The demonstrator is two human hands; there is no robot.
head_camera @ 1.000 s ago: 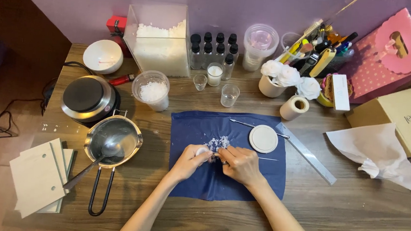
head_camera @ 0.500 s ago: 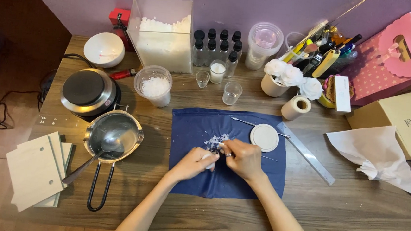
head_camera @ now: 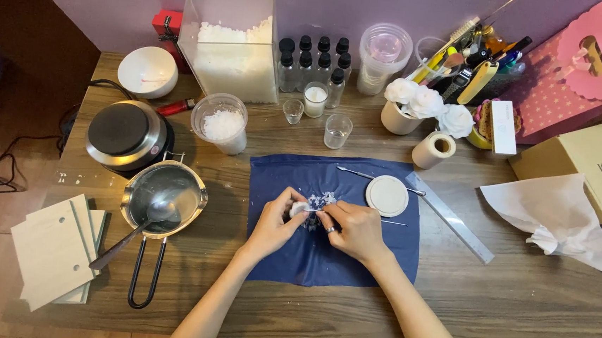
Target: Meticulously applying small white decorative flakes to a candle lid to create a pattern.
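Hands drawn closer, left hand [head_camera: 274,220], right hand [head_camera: 357,229] pinching white lump [head_camera: 300,208]; axis unclear

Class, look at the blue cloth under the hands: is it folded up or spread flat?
Spread flat: the blue cloth lies open on the wooden table.

A small white lump [head_camera: 300,208] is pinched between both hands' fingertips, over white crumbs [head_camera: 321,200] scattered mid-way on the blue cloth [head_camera: 330,256].
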